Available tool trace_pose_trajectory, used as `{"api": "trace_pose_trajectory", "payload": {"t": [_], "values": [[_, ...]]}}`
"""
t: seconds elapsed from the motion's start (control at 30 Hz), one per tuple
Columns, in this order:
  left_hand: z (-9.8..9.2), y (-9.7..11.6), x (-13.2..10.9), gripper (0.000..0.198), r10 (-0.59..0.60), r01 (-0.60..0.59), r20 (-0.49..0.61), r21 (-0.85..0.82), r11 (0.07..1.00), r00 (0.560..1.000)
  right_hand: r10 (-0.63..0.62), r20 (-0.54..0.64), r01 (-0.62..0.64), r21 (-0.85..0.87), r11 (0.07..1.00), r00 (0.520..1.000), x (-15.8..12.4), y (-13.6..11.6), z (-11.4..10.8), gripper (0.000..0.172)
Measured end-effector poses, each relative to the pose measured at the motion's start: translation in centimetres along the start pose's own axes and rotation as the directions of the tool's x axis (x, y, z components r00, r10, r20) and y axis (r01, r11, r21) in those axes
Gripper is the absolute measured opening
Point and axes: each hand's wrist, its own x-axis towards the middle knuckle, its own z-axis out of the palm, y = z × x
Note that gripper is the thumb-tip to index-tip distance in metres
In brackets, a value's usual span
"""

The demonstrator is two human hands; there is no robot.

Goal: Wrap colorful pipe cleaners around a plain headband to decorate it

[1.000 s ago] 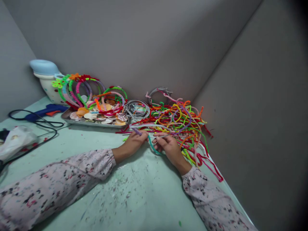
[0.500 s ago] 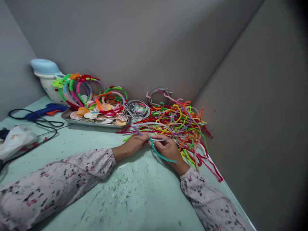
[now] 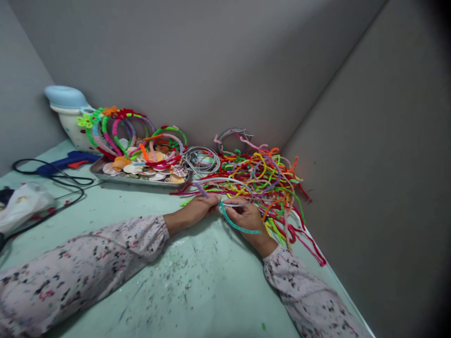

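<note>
My left hand (image 3: 196, 209) and my right hand (image 3: 246, 217) meet at the near edge of a heap of coloured pipe cleaners (image 3: 262, 180). Both are closed on a thin white headband (image 3: 222, 180) that arcs up between them. A purple pipe cleaner (image 3: 202, 189) sticks up from my left fingers. A teal pipe cleaner (image 3: 235, 226) runs from the headband under my right hand and trails over the pale green table (image 3: 197, 281).
A metal tray (image 3: 139, 180) holds shells and wrapped headbands (image 3: 116, 129). Bare wire headbands (image 3: 201, 159) lie beside it. At the far left are a blue glue gun (image 3: 66, 162) with black cord, a plastic bag (image 3: 23, 204) and a white pot with blue lid (image 3: 68, 115). Grey walls close the corner.
The teal pipe cleaner's free end has swung out to the right under my right hand, which has shifted slightly. My left hand stays put.
</note>
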Motion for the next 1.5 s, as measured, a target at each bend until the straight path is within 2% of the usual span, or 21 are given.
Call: {"api": "trace_pose_trajectory", "payload": {"t": [0.23, 0.4, 0.67, 0.93, 1.23, 1.5], "values": [[0.0, 0.2, -0.1, 0.032, -0.026, 0.027, 0.006, -0.033, 0.999, 1.0, 0.003, -0.002, -0.003, -0.009, 1.0, 1.0, -0.1, 0.0, -0.1, 0.013], [0.0, -0.1, -0.1, 0.032, -0.028, 0.028, -0.005, -0.054, 0.998, 1.0, 0.012, 0.005, -0.012, 0.057, 0.998, 1.0, -0.1, 0.2, -0.1, 0.013], [-0.1, 0.0, -0.2, 0.034, -0.011, 0.011, 0.013, -0.039, 0.999, 1.0, 0.026, 0.063, -0.032, 0.094, 0.995, 0.998, -0.2, 0.4, -0.3, 0.017], [-0.2, -0.4, -0.2, 0.038, 0.01, -0.011, 0.042, 0.008, 1.0, 0.999, 0.044, 0.061, -0.049, 0.077, 0.996, 0.997, -0.3, -0.3, -0.4, 0.016], [-0.2, 0.2, -0.7, 0.036, 0.139, -0.15, 0.1, 0.114, 0.982, 0.985, 0.059, 0.039, -0.059, 0.008, 0.998, 0.997, -0.5, -0.8, -0.5, 0.016], [-0.1, 0.2, -0.6, 0.038, 0.032, -0.037, 0.061, 0.083, 0.996, 0.998, 0.046, 0.024, -0.047, 0.082, 0.995, 0.999, -0.5, -0.3, 0.0, 0.015]]}}
